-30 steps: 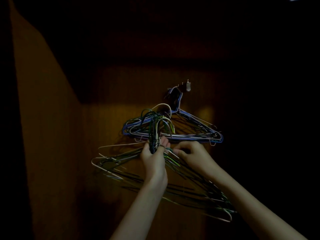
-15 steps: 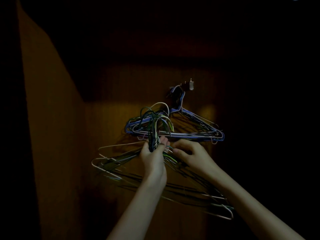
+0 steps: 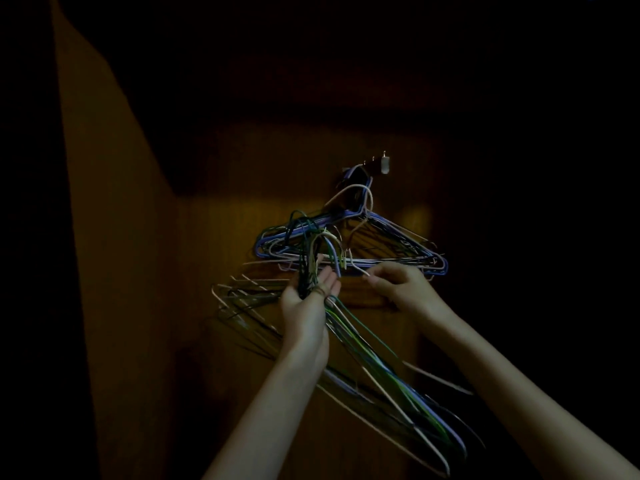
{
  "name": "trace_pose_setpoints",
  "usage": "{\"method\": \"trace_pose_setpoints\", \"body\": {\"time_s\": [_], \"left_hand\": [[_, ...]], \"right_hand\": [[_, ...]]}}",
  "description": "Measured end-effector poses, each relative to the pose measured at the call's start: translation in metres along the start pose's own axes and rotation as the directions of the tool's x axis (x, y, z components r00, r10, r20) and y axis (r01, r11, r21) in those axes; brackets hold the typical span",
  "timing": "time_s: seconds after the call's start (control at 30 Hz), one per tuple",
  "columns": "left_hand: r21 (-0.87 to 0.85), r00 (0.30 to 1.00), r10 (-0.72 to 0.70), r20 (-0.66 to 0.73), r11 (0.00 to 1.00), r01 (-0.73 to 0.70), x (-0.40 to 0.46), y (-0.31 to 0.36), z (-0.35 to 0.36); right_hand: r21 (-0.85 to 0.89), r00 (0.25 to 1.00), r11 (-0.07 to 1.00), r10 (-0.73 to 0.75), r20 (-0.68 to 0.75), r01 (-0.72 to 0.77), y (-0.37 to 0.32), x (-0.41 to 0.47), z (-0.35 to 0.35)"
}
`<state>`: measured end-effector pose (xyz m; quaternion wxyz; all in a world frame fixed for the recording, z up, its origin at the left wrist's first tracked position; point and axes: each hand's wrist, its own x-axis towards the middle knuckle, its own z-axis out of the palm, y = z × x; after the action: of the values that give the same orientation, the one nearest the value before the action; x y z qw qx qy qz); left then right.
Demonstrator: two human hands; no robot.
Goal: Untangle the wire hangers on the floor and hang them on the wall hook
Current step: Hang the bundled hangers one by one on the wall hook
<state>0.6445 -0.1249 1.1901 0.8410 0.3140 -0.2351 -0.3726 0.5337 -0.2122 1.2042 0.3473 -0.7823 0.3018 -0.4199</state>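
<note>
- We see the left hand raised in front of the dim brown wooden wall, fingers fairly straight, thumb side wrapped round the necks of a bundle of thin green, white and dark wire hangers — their bodies fan out down and to the right, over the forearm.
- The curved tops of that bundle stick up just above the left hand, in front of the hung set.
- Our right hand sits just beside the left, fingers curled, pinching a single pale white wire hanger low on its wire; its hook reaches up towards the wall hook.
- A cluster of blue and white wire hangers already hangs on the small metal wall hook rack, tilted, resting against the wall.
- The light is poor — whether the pale hanger's hook has caught on the rack, we cannot tell.
</note>
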Motion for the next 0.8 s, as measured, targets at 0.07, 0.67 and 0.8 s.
{"method": "trace_pose_setpoints", "body": {"time_s": [0.07, 0.67, 0.8], "left_hand": [[0.018, 1.000, 0.028, -0.008, 0.999, -0.028, 0.000, 0.004, -0.004], [0.110, 0.995, 0.093, -0.026, 0.990, -0.090, -0.001, 0.006, 0.000], [0.073, 0.995, 0.096, -0.006, 0.993, -0.096, 0.011, 0.005, 0.012]], "right_hand": [[-0.147, 0.996, 0.989, -0.042, -0.082, 0.030, 0.005, 0.002, -0.005], [-0.590, 0.830, 0.807, -0.349, -0.436, 0.029, 0.025, 0.000, -0.053], [-0.604, 0.768, 0.793, -0.434, -0.470, 0.079, 0.008, 0.021, -0.068]]}}
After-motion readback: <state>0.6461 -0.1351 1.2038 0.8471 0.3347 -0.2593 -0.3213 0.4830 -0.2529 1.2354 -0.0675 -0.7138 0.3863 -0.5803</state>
